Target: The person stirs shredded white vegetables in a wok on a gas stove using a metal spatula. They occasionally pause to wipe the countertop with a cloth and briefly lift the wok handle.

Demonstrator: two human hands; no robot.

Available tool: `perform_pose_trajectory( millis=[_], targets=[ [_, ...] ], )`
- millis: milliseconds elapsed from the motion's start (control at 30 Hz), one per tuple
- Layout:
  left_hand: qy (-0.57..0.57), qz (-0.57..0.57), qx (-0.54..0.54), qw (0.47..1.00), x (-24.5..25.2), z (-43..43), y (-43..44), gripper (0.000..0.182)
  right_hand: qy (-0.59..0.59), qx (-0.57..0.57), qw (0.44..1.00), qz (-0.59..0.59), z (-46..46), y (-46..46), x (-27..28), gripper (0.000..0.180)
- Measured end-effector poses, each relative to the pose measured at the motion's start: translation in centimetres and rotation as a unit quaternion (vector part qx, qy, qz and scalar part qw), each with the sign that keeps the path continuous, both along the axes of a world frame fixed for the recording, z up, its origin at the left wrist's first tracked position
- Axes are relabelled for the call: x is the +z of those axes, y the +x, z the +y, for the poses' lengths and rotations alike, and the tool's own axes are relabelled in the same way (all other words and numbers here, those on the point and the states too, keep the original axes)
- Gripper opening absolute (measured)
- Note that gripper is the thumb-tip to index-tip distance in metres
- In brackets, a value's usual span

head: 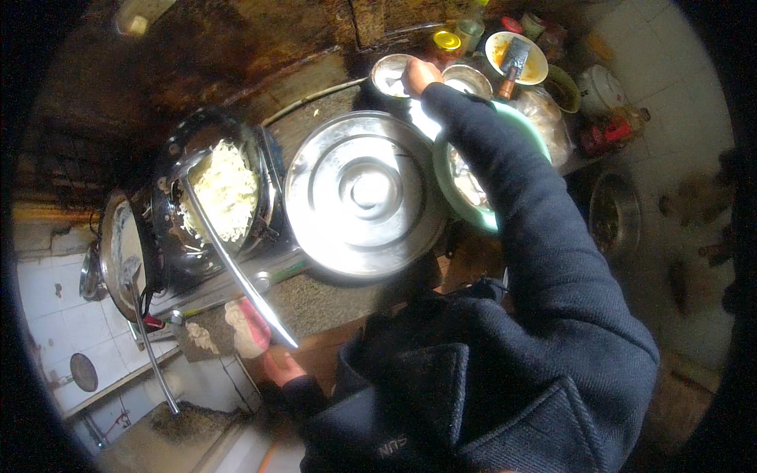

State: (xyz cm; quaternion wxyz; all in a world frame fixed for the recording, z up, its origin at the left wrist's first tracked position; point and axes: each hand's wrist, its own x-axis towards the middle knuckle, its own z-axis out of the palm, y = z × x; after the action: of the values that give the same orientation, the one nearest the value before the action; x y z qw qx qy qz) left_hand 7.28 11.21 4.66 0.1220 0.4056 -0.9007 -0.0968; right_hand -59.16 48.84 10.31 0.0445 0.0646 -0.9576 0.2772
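My right hand [422, 77] reaches over the rim of a small metal bowl [390, 75] with white contents. Its fingers are curled and their tips hidden. Low at the left, my left hand [282, 366] grips the lower edge of a red-and-white cloth [245, 329] by the counter edge. Pale shredded vegetable [223, 192] lies in a dark wok [171, 248] on the stove. A long-handled metal turner [236, 272] rests in the wok, its handle slanting towards my left hand. Between wok and bowls lies a large round metal lid [313, 195].
A second pan [123, 236] with a ladle [157, 366] stands at far left. Under my right arm is a pale green basin [443, 183]. Behind it are another metal bowl [473, 80], a dish with a wooden-handled brush [514, 59], a plastic bag [547, 121] and jars [447, 41].
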Motion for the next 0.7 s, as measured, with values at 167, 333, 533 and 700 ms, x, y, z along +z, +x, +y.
perform_pose_trajectory(
  millis=[167, 333, 533, 700],
  targets=[
    [0.031, -0.004, 0.03, 0.999, 0.1, -0.1, -1.0, 0.052, -0.067, -0.02, 0.993, -0.09, 1.3, -1.5, -1.3, 0.019],
    [0.126, 0.019, 0.037, 0.991, 0.9, -1.9, -3.4, 0.051, -0.145, -0.085, 0.978, -0.12, 2.3, -0.7, -0.2, 0.021],
    [0.464, 0.246, 0.066, 0.849, 1.1, -4.5, -6.0, 0.066, -0.272, -0.103, 0.942, -0.168, 4.0, -1.6, -1.1, 0.023],
    [0.813, 0.26, -0.04, 0.52, 13.9, 2.1, -16.5, 0.079, -0.339, -0.103, 0.92, -0.167, 4.9, -1.5, -3.4, 0.018]
  ],
)
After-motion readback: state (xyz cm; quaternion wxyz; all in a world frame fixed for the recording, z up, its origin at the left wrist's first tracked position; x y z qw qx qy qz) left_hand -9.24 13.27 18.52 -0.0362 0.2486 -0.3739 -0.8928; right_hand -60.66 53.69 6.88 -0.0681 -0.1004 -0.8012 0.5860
